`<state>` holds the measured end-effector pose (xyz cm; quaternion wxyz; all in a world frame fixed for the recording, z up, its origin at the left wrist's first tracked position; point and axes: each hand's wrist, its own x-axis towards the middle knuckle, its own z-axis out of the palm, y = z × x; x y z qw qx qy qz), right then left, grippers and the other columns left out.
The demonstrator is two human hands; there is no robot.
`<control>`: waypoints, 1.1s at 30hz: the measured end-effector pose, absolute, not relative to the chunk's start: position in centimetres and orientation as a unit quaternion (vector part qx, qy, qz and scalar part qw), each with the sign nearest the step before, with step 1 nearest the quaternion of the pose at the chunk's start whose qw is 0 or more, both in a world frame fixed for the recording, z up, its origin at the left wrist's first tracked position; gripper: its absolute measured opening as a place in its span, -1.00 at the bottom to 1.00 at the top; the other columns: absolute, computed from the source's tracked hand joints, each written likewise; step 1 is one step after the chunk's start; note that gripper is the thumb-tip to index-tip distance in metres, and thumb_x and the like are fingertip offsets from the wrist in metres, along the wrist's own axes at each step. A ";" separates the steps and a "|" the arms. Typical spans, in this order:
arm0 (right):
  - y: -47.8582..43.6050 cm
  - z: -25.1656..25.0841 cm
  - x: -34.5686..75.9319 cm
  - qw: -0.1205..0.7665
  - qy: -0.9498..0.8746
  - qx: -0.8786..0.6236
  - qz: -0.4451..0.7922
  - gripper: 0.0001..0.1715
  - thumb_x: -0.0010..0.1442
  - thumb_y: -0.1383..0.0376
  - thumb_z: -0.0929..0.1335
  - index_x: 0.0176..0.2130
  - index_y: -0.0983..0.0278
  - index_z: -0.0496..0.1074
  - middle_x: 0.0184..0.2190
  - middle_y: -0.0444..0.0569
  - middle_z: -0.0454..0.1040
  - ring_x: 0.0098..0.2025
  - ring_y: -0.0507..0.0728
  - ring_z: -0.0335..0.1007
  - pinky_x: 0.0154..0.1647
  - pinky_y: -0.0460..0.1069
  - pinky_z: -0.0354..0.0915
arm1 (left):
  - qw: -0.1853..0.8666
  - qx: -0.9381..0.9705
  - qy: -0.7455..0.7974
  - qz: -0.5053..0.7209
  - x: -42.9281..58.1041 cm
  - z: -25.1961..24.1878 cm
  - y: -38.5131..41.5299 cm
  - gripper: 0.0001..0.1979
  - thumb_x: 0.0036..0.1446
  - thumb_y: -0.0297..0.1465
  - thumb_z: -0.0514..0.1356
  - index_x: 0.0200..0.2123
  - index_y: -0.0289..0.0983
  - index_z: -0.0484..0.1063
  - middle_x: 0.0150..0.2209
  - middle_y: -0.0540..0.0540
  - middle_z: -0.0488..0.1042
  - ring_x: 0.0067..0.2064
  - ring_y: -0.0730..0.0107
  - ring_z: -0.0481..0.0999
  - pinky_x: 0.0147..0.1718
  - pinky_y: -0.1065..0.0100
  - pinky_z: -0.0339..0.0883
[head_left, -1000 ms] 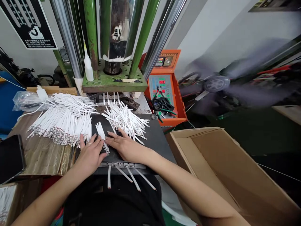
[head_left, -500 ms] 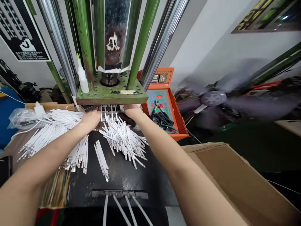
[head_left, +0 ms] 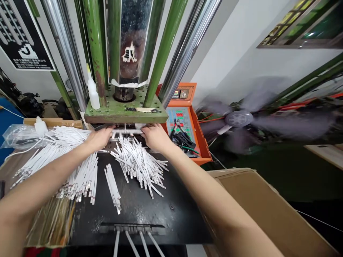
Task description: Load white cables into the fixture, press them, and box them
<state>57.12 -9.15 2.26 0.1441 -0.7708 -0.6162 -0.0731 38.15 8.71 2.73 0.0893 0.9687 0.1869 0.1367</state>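
Observation:
Below the green press plate (head_left: 125, 116), my left hand (head_left: 101, 137) and my right hand (head_left: 157, 137) grip the two ends of a narrow metal bar (head_left: 127, 131). Both hands are closed, with their fingertips partly hidden. White strips stick to or lie against the bar. Just in front of it lies a heap of white strips (head_left: 142, 164). A small bundle of strips (head_left: 113, 189) rests on the black table (head_left: 150, 210). Larger piles (head_left: 61, 153) lie under and beside my left forearm. Near the front edge sits another bar (head_left: 134, 229) with several strips hanging from it.
An orange control box (head_left: 199, 142) with cables stands right of the press. A spinning fan (head_left: 239, 118) is farther right. An open cardboard box (head_left: 249, 203) flanks my right forearm. A white bottle (head_left: 93, 94) stands on the press plate; another (head_left: 40, 126) lies by plastic wrap.
Both hands have come out from under the press plate toward me, and the bar between them now shows. The view has shifted slightly.

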 end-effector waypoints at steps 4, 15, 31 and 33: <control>-18.6 3.8 52.2 0.285 -0.708 -0.646 -0.012 -0.56 0.34 0.08 0.28 0.02 0.36 0.36 -0.25 0.12 0.45 -0.25 0.19 0.40 -0.23 0.03 0.36 | 0.138 0.986 0.046 0.077 34.0 2.3 1.0 -0.71 0.31 -0.42 -0.03 -0.04 -0.26 0.44 -0.23 -0.13 0.47 -0.20 0.23 0.42 -0.21 0.23 0.31; -23.8 2.6 48.9 0.577 -0.462 -0.642 -0.203 -0.68 0.38 0.26 0.20 -0.36 0.24 0.40 -0.49 -0.09 0.43 -0.47 0.08 0.37 -0.44 -0.06 0.26 | 0.188 0.980 0.030 -0.057 30.4 1.2 -8.4 -0.79 0.32 -0.45 0.02 -0.03 -0.26 0.37 -0.22 -0.09 0.45 -0.18 0.24 0.37 -0.17 0.24 0.16; -16.3 8.0 54.1 0.528 -0.498 -0.667 -0.166 -0.46 0.37 -0.04 0.12 -0.42 0.24 0.33 -0.55 -0.12 0.35 -0.50 0.06 0.31 -0.41 -0.06 0.20 | 0.104 0.991 0.039 -0.070 29.8 0.4 -9.4 -0.79 0.28 -0.45 0.08 -0.03 -0.25 0.39 -0.24 -0.11 0.45 -0.17 0.16 0.39 -0.21 0.21 0.19; -17.2 9.3 54.2 0.567 -0.467 -0.648 -0.200 -0.44 0.38 -0.06 0.12 -0.41 0.24 0.34 -0.58 -0.16 0.30 -0.56 0.03 0.25 -0.47 -0.07 0.18 | 0.099 0.992 0.037 -0.070 29.7 0.4 -9.3 -0.81 0.28 -0.46 0.08 -0.06 -0.25 0.39 -0.25 -0.11 0.45 -0.18 0.18 0.40 -0.21 0.22 0.19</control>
